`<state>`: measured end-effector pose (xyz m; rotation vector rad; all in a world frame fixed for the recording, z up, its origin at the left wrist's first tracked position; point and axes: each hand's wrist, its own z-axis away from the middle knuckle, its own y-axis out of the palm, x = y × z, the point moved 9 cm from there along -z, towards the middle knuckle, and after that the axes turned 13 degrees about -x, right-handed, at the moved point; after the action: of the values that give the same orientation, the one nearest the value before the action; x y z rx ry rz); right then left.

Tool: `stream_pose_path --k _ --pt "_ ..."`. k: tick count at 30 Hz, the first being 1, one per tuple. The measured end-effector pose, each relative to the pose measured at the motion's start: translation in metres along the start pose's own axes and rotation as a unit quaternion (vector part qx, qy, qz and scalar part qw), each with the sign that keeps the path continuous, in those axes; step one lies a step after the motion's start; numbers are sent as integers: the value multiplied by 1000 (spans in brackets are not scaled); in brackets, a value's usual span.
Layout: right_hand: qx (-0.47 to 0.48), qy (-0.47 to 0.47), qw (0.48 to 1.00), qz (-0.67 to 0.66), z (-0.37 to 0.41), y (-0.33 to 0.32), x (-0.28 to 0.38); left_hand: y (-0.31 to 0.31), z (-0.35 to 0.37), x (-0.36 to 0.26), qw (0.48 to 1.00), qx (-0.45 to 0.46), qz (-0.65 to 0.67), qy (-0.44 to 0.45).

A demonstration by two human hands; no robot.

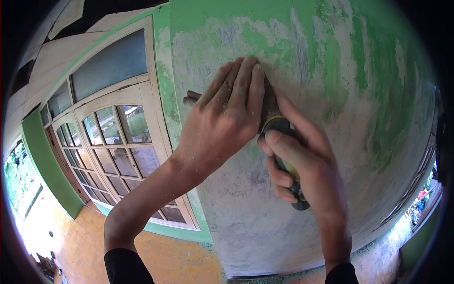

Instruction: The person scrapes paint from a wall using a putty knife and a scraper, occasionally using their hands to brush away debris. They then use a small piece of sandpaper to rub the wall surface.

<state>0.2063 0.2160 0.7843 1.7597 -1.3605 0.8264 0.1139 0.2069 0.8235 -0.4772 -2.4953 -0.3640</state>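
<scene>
View from your head, facing a wall (331, 199) with worn green paint.

Your left hand (227, 116) lies open and flat, fingers straight and close together. It grips nothing and presses the front of a scraper (281, 125) against the wall. Your right hand (302, 165) is closed around the scraper's dark handle, with the thumb on top near a yellow band. The butt of the handle shows below your fingers. The blade is almost wholly hidden under the left hand. A brown end (191, 98) sticks out past your left fingers, and whether it belongs to the scraper cannot be told.

The scraper sits on the upper half of the wall, nearer the wall's left edge than its right and just below a band of green paint (265, 38).

State of the work, as a judgement: it seems well advanced but unfinished. The middle and lower wall, around and beneath your hands, is mostly bare grey. Green remains along the top edge, in streaks and patches toward the right edge, and in a strip down the left edge.

Beside that left edge stands a pale wooden door frame (158, 113) with glass panes. Below it is an orange tiled floor (179, 258).
</scene>
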Motion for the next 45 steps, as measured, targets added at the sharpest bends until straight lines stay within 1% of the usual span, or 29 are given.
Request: stream_pose_path --k 3,7,9,11,13,15,16,18,20,22,24,27,30,32,35,39,41,44,45 --pt "11 14 1000 -4 7 0 0 0 2 -2 1000 -8 -14 14" --pt "25 -16 1000 -2 -5 8 13 1 -6 8 1000 -10 -23 -2" --pt "-12 22 1000 7 3 1 -2 -1 -2 5 1000 -4 -22 0" --pt "-14 26 1000 3 7 -3 -3 -1 6 -7 1000 9 -15 21" --pt "-18 29 999 -1 4 -2 3 1 -8 6 1000 1 -18 18" --pt "11 -1 1000 -6 -7 9 19 1 -10 9 1000 -2 -21 9" --pt "12 -2 1000 -6 -3 7 15 3 -6 8 1000 -6 -21 13" --pt "-3 30 1000 -10 9 -1 -3 1 1 2 1000 -8 -19 17" --pt "-7 19 1000 -3 3 -1 3 0 1 -2 999 -5 -24 24" --pt "-13 21 1000 5 -2 -1 5 -1 -10 6 1000 -4 -18 18" --pt "31 -15 999 -9 -4 9 14 -2 -10 6 1000 -5 -15 11" --pt "21 12 1000 -2 9 1 2 0 1 -1 999 3 -26 19" --pt "7 -4 1000 6 -4 6 20 1 -8 10 1000 -11 -17 2" --pt "2 1 1000 5 -4 6 14 -3 -16 14 1000 -3 -14 6" --pt "-7 7 1000 2 3 3 9 -2 -5 3 1000 -1 -9 18" --pt "3 -17 1000 -10 -15 12 28 1 -21 23 1000 -23 -12 8" --pt "-7 -8 1000 -7 -7 9 18 1 -20 21 999 -15 -24 32" --pt "-23 1 1000 -6 -5 7 15 -1 -12 12 1000 -7 -5 30" --pt "-28 2 1000 -4 -7 6 17 0 -17 17 999 -8 -5 32"
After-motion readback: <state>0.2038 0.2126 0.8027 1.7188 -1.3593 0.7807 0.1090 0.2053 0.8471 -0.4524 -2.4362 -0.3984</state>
